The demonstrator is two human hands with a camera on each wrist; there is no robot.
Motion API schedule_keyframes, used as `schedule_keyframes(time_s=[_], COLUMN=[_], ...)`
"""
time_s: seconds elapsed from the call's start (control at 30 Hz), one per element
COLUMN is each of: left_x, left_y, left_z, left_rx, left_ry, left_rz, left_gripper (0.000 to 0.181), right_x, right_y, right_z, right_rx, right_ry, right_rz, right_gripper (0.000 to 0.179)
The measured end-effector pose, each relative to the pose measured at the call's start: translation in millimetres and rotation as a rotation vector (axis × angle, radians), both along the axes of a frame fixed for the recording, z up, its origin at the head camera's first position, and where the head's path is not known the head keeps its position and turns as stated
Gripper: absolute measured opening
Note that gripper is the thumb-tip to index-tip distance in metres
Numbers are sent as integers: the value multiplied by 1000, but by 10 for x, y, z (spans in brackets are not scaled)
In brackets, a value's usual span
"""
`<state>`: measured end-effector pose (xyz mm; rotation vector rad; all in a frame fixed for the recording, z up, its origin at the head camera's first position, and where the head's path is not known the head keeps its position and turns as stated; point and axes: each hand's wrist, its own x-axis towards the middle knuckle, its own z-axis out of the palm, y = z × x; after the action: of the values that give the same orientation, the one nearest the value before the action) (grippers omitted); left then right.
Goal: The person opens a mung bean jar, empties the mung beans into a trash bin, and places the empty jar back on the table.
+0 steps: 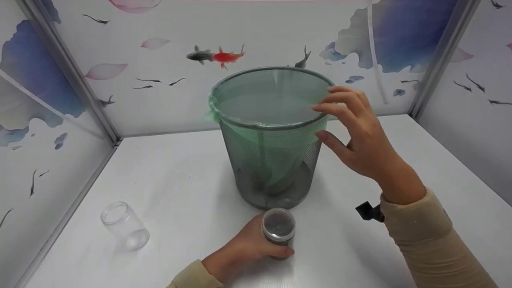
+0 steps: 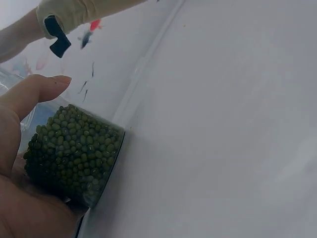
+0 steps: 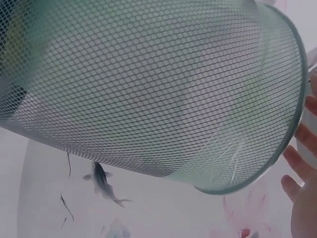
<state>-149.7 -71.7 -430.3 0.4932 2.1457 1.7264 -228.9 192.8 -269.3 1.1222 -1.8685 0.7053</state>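
My left hand (image 1: 248, 242) grips a clear jar (image 1: 279, 226) that stands near the front of the table. Green mung beans (image 2: 74, 153) fill the jar's lower part in the left wrist view, with the thumb across its side. Whether a lid covers the jar, I cannot tell. Behind it stands a grey mesh wastebasket (image 3: 148, 89), lined with a thin green plastic bag (image 1: 272, 104) folded over the rim. My right hand (image 1: 360, 132) is at the basket's right rim, fingers spread and slightly bent. Whether the fingertips touch the rim is unclear.
A second clear jar (image 1: 126, 228), with nothing visible inside, stands at the left of the white table (image 1: 168, 172). White panels (image 1: 256, 24) painted with fish and petals enclose the back and both sides. A black clip (image 1: 370, 211) sticks out from the right sleeve.
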Motion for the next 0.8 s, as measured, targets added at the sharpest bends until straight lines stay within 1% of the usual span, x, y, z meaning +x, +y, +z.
schedule_keyframes(time_s=[0.03, 0.1, 0.17, 0.2, 0.27, 0.33, 0.37, 0.43, 0.5, 0.63, 0.73, 0.8], left_x=[1, 4, 4, 3, 1, -2, -2, -10, -19, -39, -48, -51], left_y=[3, 4, 0, -4, -17, -26, -28, -33, -39, -52, -60, -62], left_z=[3, 6, 9, 9, 12, 18, 20, 15, 8, -23, -36, -37], left_rx=[-1, -14, -25, -30, -48, -56, -61, -65, -60, -26, -6, 1], left_ry=[-6, -7, 0, 4, 16, 13, 12, 22, 31, 88, 125, 135], left_rz=[1, 2, 2, 2, 2, 0, -3, -13, -25, -59, -72, -81], left_gripper=[79, 78, 77, 76, 75, 75, 75, 74, 72, 70, 72, 74], right_x=[57, 172, 286, 343, 448, 547, 595, 676, 737, 834, 899, 929], right_y=[-7, -26, -57, -72, -104, -145, -166, -224, -310, -509, -633, -691], right_z=[-17, -72, -150, -195, -293, -403, -463, -591, -724, -976, -1129, -1205], right_rx=[-45, -114, -134, -123, -72, -3, 28, 75, 107, 105, 66, 17], right_ry=[17, 36, 26, -4, -102, -229, -301, -443, -562, -807, -933, -985], right_rz=[17, 62, 112, 136, 188, 212, 215, 211, 205, 203, 173, 153], right_gripper=[35, 40, 44, 43, 38, 34, 37, 50, 59, 62, 71, 76])
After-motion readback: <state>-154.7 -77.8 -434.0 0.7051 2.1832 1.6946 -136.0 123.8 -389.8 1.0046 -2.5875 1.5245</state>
